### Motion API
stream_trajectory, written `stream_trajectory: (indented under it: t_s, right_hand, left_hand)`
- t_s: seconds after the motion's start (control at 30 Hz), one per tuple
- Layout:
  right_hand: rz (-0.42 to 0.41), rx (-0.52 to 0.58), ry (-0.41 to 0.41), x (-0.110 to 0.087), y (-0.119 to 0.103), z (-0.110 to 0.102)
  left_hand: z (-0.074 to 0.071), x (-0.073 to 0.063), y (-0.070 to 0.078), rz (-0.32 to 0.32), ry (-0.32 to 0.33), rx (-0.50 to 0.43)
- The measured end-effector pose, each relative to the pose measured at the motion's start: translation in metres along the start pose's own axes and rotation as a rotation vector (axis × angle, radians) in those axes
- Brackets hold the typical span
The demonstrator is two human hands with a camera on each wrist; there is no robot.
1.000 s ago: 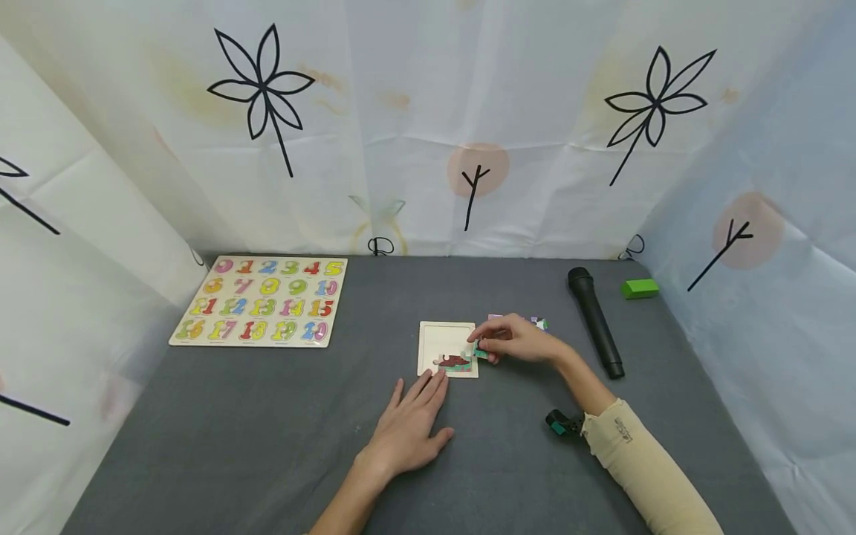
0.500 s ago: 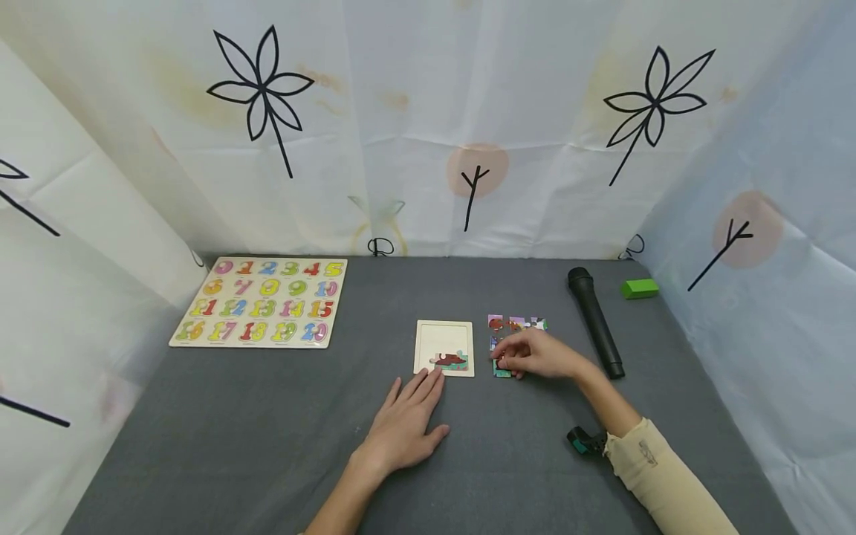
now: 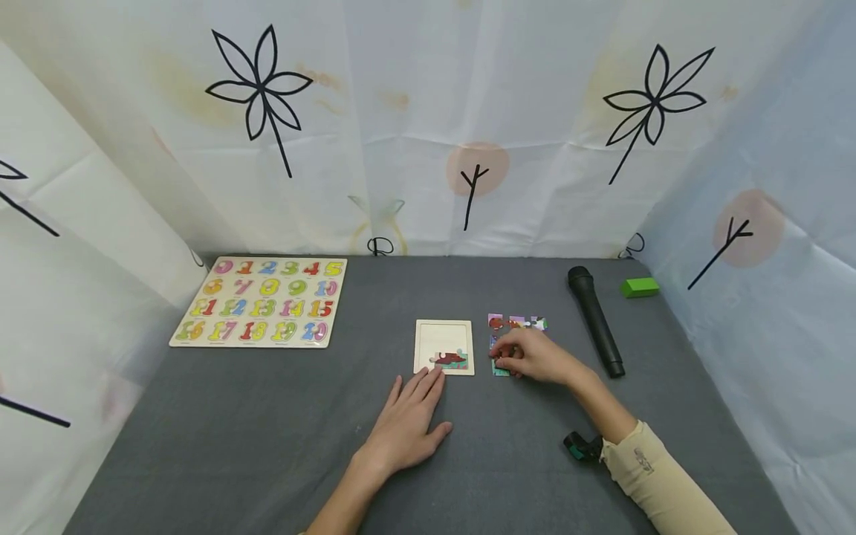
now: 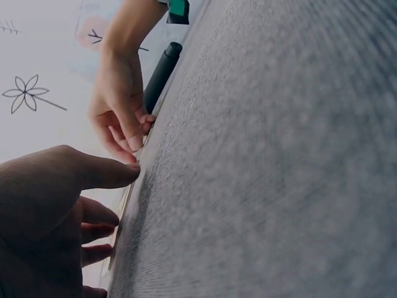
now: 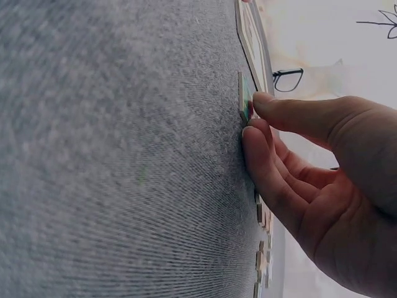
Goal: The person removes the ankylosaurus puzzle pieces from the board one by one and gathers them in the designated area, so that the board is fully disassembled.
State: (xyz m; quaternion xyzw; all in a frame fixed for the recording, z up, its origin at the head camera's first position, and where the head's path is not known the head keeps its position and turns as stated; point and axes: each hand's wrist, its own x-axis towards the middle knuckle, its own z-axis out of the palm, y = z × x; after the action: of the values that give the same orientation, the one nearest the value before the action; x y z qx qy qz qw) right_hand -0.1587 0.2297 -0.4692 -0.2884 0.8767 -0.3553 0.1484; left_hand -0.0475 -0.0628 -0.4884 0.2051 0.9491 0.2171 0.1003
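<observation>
A small wooden puzzle board (image 3: 435,334) lies at the middle of the table, with a brown and green picture piece (image 3: 452,361) in its lower right part. My left hand (image 3: 406,435) rests flat with straight fingers, the fingertips on the board's near edge. To the right of the board, my right hand (image 3: 535,357) pinches a green jigsaw piece (image 5: 243,96) at table level between thumb and fingers. Other colourful jigsaw pieces (image 3: 516,322) lie just beyond that hand, which partly hides the group.
A number puzzle board (image 3: 261,303) lies at the back left. On the right are a black microphone (image 3: 595,321) and a green block (image 3: 640,287). White printed cloth (image 3: 414,89) walls the grey table (image 3: 267,431) at the back and sides.
My right hand has moved right from the board with the green piece, down to the loose pieces, and stays there. The board has shifted slightly left; my left hand stays at its edge.
</observation>
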Motion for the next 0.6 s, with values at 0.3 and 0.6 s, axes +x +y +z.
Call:
stream_trajectory:
  t_s: [0.3, 0.6]
  right_hand:
    - [-0.037, 0.131, -0.018, 0.021, -0.012, 0.000]
    - [-0.049, 0.242, -0.147, 0.065, -0.023, 0.012]
  left_hand:
    - [0.005, 0.004, 0.011, 0.083, 0.053, 0.020]
    - [0.019, 0.012, 0.031, 0.038, -0.007, 0.026]
